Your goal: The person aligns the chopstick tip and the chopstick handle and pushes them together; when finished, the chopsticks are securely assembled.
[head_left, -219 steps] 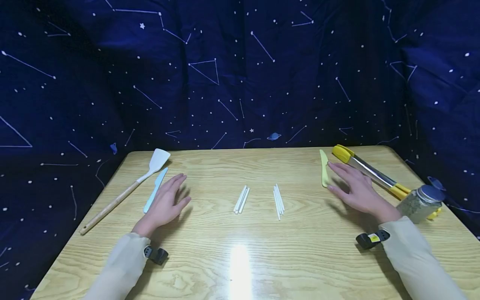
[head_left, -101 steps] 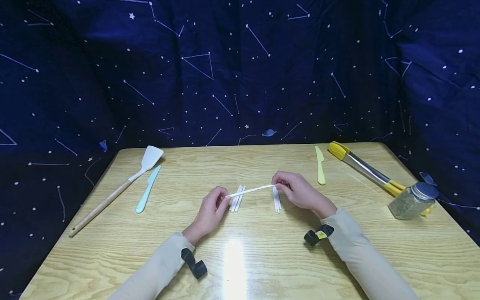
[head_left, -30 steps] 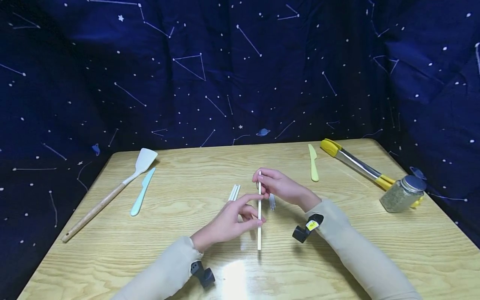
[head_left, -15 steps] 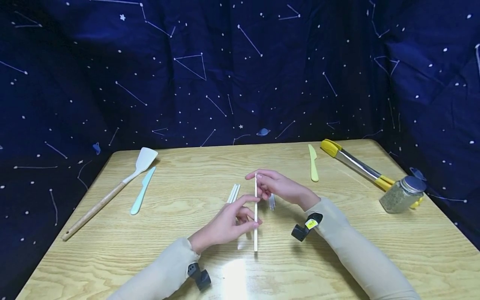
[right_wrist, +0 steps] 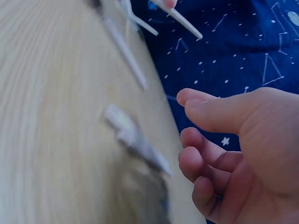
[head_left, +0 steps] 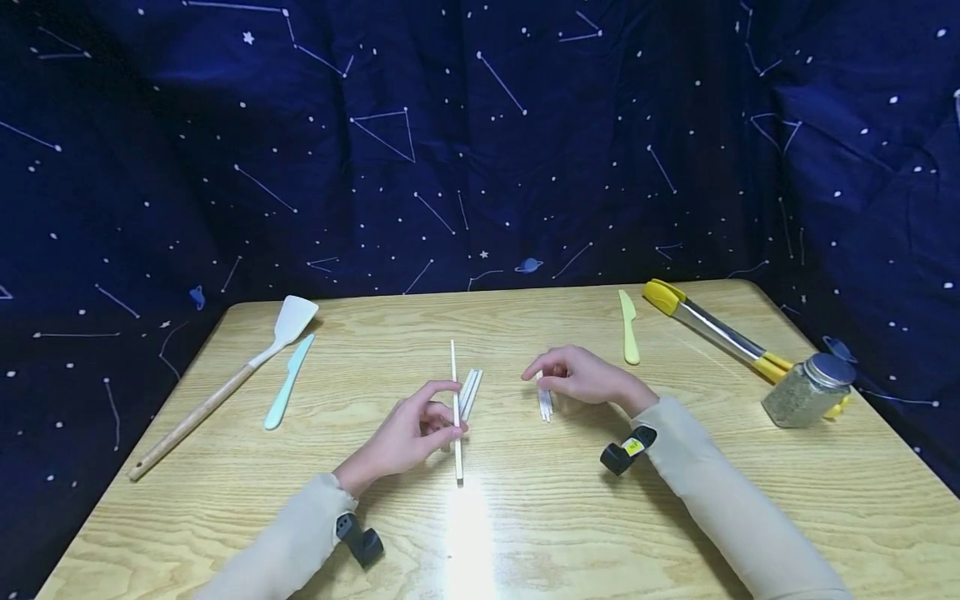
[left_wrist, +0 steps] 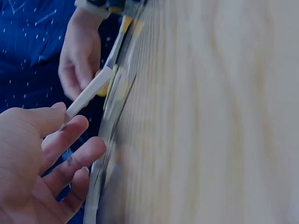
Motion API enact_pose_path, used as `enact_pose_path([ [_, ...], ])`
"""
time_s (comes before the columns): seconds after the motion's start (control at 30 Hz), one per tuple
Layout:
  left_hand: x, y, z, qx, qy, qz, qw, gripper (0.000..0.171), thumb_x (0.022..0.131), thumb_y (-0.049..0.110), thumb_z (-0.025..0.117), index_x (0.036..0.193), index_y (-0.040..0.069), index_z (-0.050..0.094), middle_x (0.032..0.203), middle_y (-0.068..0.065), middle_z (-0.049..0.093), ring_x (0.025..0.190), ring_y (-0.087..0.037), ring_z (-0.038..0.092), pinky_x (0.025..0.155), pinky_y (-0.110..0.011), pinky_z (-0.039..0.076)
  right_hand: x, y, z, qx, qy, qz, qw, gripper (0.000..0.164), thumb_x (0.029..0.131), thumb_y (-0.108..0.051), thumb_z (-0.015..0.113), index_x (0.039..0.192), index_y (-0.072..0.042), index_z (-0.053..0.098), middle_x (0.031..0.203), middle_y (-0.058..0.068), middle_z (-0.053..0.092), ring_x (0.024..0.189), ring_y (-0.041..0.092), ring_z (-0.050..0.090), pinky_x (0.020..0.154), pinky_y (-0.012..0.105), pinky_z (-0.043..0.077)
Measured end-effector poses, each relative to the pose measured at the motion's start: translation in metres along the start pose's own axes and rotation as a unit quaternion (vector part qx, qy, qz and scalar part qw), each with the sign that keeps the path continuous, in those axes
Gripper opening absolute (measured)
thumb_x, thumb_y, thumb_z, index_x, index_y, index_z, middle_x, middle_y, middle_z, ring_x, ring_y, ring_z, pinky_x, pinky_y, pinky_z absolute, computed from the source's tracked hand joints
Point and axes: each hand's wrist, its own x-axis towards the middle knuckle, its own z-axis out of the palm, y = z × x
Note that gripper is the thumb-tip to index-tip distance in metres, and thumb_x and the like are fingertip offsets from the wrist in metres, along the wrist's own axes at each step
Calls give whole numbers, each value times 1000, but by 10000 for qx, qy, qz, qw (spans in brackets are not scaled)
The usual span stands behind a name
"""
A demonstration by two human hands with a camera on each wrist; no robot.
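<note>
My left hand (head_left: 405,432) pinches a long, thin white stick (head_left: 456,450) between thumb and fingers, and the stick points away from me. In the left wrist view the end of that stick (left_wrist: 93,88) rises past the thumb. Just right of it lies a small group of white sticks (head_left: 471,393). My right hand (head_left: 588,375) hovers at a second group of white sticks (head_left: 545,407), covering its far end in the head view. With its fingers loosely curved, the right hand (right_wrist: 252,144) holds nothing in the right wrist view, where the sticks below are blurred.
At the left of the wooden table (head_left: 390,333) lie a white spatula (head_left: 292,321) with a wooden handle and a light-blue knife (head_left: 288,382). On the right are a yellow-green knife (head_left: 628,329), yellow-tipped tongs (head_left: 716,329) and a lidded glass jar (head_left: 802,396).
Seconds ago both hands held the stick between them. The right hand has let go and moved right to the right-hand group; the left hand has carried the stick left.
</note>
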Motion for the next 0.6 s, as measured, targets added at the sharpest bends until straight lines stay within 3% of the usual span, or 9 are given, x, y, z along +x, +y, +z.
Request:
enact_pose_path([
  [0.23, -16, -20, -29, 508, 269, -117, 9983, 54, 86, 2, 69, 133, -3, 44, 82, -4, 70, 60, -5, 53, 55, -21, 47, -3, 9, 6, -253, -105, 17, 9996, 24, 91, -4, 62, 113, -7, 70, 101, 7, 66, 78, 12, 48, 67, 22, 42],
  [0.43, -29, -34, -48, 1067, 676, -232, 9917, 49, 81, 2, 74, 125, -3, 52, 78, 1, 64, 61, -6, 49, 54, -21, 43, -2, 12, 7, -464, -174, -82, 9987, 24, 91, -4, 62, 113, -9, 71, 95, 3, 64, 78, 12, 49, 69, 22, 43],
  [0.6, -29, -42, -52, 1731, 652, -369, 9821, 45, 82, 9, 76, 122, 0, 57, 82, 0, 57, 66, -10, 48, 59, -22, 41, -4, 17, 6, -522, -285, -77, 9982, 23, 92, -4, 61, 112, -9, 71, 92, 1, 62, 80, 11, 49, 73, 24, 45],
])
